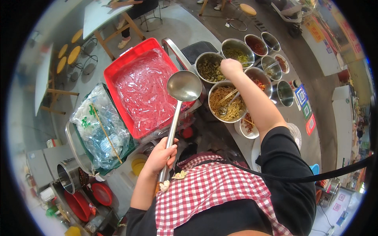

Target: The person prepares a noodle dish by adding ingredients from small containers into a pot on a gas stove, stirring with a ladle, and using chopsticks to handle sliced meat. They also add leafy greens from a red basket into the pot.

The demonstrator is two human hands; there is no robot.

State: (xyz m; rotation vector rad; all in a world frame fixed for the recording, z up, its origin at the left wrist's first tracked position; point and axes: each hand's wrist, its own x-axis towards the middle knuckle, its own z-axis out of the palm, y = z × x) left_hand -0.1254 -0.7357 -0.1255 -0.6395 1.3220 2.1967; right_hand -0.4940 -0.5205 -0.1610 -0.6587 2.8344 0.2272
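My left hand grips the long metal handle of a big ladle, whose round bowl is above the right edge of a red plastic tub. Clear plastic film lines this tub. My right arm reaches over a cluster of steel pots, and my right hand is curled around a thin metal utensil that it mostly hides. Around this hand are a pot of dark chopped greens, a pot of lighter green pickles and a pot of shredded yellow-brown food holding chopsticks and a spoon.
Red sauce fills a farther pot. A white bowl stands at the counter's near edge, with printed code cards to its right. Left are a green crate with plastic bags and a stick, stools, and a seated person's legs.
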